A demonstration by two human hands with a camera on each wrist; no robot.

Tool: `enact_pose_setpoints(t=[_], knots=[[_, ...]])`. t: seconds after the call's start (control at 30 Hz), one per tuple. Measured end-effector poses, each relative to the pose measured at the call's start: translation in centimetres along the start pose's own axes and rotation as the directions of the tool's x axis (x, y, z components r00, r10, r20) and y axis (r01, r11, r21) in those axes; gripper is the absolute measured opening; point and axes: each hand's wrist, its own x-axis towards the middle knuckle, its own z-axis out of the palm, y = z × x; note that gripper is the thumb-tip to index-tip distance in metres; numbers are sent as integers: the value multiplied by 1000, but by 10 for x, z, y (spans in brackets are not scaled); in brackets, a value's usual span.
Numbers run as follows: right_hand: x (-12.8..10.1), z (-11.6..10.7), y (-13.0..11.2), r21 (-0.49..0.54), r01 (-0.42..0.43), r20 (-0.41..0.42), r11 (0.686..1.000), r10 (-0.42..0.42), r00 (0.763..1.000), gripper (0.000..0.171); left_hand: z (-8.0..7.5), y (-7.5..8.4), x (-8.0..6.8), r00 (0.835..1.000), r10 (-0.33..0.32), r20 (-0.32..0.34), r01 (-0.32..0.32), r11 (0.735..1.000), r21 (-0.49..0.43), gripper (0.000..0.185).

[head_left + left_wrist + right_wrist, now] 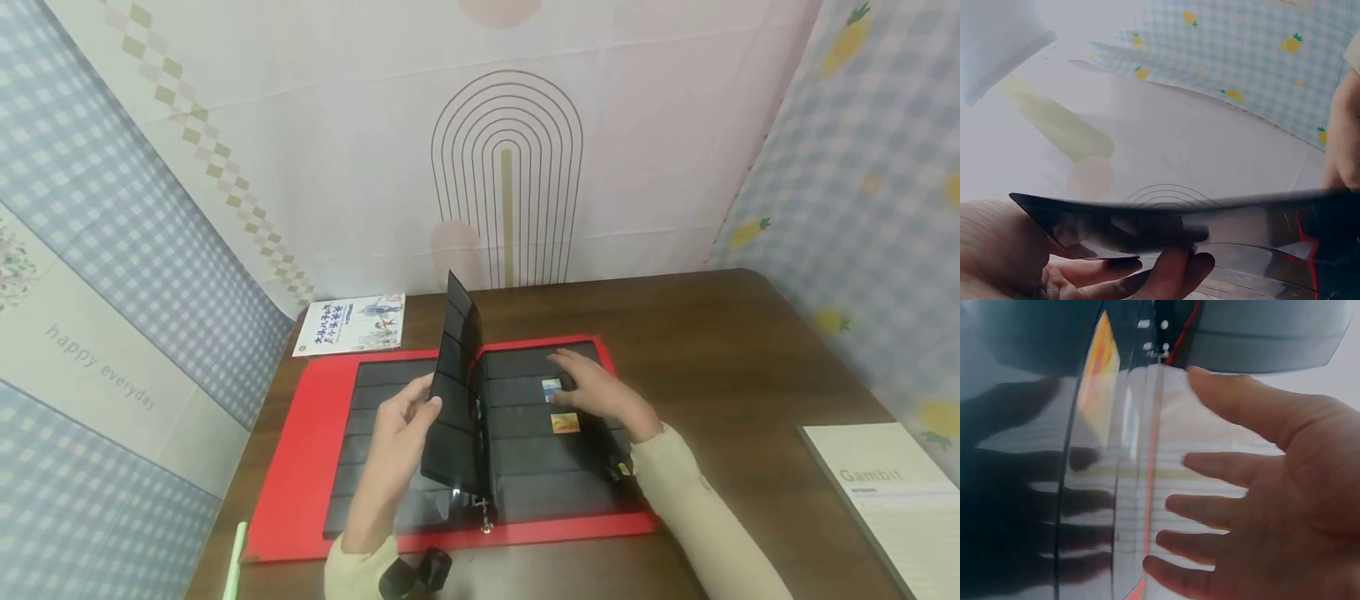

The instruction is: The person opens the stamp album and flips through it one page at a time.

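L hand (397,433) pinches upright black page (456,392) of red album (300,467); R hand (592,392) flat on stamps (558,404).

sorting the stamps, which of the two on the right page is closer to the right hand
The blue stamp, the upper one: the right hand lies flat right beside it, fingers level with it. The orange stamp sits one row lower, just below the hand.

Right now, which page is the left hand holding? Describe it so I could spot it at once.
Start at the red binder lying open on the brown table. At its spine, one black page stands upright, its outer edge gripped by the left hand. Every other page lies flat, including the one with two small stamps under the right hand.
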Motion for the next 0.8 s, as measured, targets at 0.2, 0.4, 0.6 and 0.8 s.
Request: enact_pose_setpoints(t=[0.2, 0.4, 0.6, 0.8], knots=[[4, -1, 22, 0, -85, 54, 996, 85, 995, 76, -4, 0, -2, 1000, 15, 4, -15, 999, -41, 37], [3, -1, 31, 4, -146, 56, 989, 146, 988, 77, -5, -3, 0, 999, 45, 14, -45, 998, -42, 36], [4, 3, 35, -1, -168, 62, 986, 167, 984, 75, -4, -4, 3, 998, 61, -25, -62, 997, -55, 34], [6, 5, 36, 9, -194, 69, 981, 193, 979, 75, -7, -2, 6, 999, 45, -27, -47, 996, -80, 35]])
